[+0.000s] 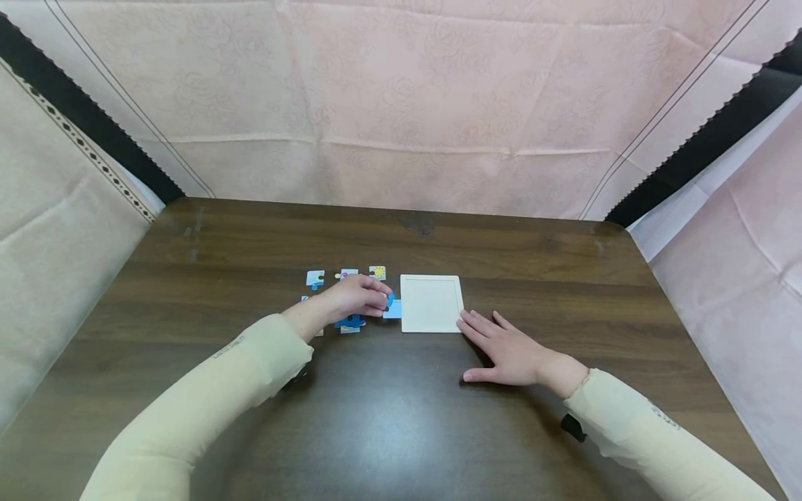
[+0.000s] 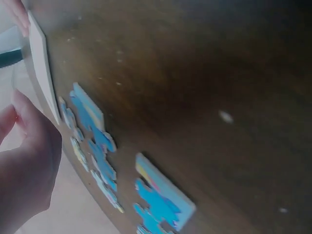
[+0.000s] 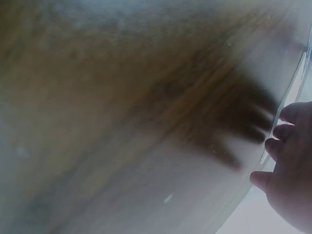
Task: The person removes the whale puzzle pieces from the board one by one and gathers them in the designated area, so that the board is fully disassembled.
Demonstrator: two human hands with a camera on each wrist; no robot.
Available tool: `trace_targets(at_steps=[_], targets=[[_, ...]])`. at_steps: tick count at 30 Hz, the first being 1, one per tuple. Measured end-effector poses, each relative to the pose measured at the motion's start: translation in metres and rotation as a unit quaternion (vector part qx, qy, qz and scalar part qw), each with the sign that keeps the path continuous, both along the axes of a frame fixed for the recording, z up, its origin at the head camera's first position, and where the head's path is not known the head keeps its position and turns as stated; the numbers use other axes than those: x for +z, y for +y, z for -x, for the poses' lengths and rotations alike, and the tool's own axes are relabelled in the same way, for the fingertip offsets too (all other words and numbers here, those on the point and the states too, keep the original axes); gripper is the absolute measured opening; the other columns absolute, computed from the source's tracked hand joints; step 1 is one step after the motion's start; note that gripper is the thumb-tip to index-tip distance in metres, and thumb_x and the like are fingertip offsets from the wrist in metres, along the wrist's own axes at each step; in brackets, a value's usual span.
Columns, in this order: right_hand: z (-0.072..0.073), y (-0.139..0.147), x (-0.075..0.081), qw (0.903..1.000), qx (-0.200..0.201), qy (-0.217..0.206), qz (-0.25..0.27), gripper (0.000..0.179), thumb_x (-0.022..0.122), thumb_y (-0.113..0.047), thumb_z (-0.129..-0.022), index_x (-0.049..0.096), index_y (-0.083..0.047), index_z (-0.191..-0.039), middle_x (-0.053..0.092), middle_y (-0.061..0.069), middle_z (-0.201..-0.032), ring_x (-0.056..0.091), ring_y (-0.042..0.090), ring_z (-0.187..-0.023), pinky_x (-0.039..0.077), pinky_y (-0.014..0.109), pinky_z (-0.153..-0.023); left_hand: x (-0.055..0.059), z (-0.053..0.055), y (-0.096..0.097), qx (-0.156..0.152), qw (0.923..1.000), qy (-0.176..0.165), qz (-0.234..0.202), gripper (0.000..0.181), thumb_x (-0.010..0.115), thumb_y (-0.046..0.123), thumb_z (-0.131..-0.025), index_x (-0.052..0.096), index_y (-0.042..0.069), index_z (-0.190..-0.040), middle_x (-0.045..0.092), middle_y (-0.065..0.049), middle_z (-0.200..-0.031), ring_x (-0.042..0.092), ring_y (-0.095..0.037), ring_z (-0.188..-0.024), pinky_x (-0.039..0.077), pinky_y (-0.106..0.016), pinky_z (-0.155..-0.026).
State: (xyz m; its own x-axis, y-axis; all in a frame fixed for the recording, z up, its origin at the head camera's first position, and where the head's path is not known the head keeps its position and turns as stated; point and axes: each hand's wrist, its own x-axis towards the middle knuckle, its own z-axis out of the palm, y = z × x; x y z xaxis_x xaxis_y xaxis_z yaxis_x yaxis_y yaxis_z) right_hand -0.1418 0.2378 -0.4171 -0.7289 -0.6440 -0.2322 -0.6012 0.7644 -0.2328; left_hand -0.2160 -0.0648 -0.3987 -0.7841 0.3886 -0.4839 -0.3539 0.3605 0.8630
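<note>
My left hand [image 1: 357, 296] pinches a blue puzzle piece [image 1: 390, 300] between thumb and fingers, just left of a square white puzzle tray [image 1: 431, 304]. Below those fingertips is a light-blue piece [image 1: 393, 313], right at the tray's left edge. With fingers spread and straight, my right hand [image 1: 506, 350] touches the tray's lower right edge; the right wrist view shows its fingertips [image 3: 287, 114] along that rim. More pieces lie under and around the left hand, partly hidden by it, among them a dark-blue one [image 1: 349, 321].
Behind the left hand lie a blue-and-white piece [image 1: 315, 278], a pink-marked piece [image 1: 348, 273] and a sun piece [image 1: 377, 272]. In the left wrist view, several pieces [image 2: 158, 202] lie flat in rows. The brown wooden table [image 1: 401, 417] ends at a hanging pale cloth [image 1: 401, 104].
</note>
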Motion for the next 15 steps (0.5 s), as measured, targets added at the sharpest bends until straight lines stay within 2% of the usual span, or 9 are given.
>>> trace_targets(at_steps=[10,15], targets=[[0.0005,-0.0001,0.0008,1.0,0.001,-0.001,-0.002,0.09,0.051,-0.064,-0.084,0.023,-0.008,-0.148,0.019,0.011,-0.156,0.02,0.026,-0.144,0.012,0.054,-0.116,-0.0036,-0.0087,-0.0074,-0.015,0.9993,0.021,0.027,0.028,0.058,0.004,-0.089,0.056,-0.006,-0.115,0.061,-0.016,-0.104,0.062,-0.01,-0.072,0.057,-0.026,-0.076],[0.0002,-0.0008,0.0018,1.0,0.0,-0.003,-0.001,0.09,0.051,-0.064,-0.084,0.024,-0.008,-0.148,0.019,0.011,-0.156,0.02,0.026,-0.144,0.012,0.054,-0.116,-0.0046,-0.0106,-0.0083,-0.032,0.9982,0.024,0.044,0.029,0.057,0.003,-0.089,0.055,-0.006,-0.117,0.062,-0.017,-0.104,0.061,-0.01,-0.071,0.057,-0.027,-0.077]])
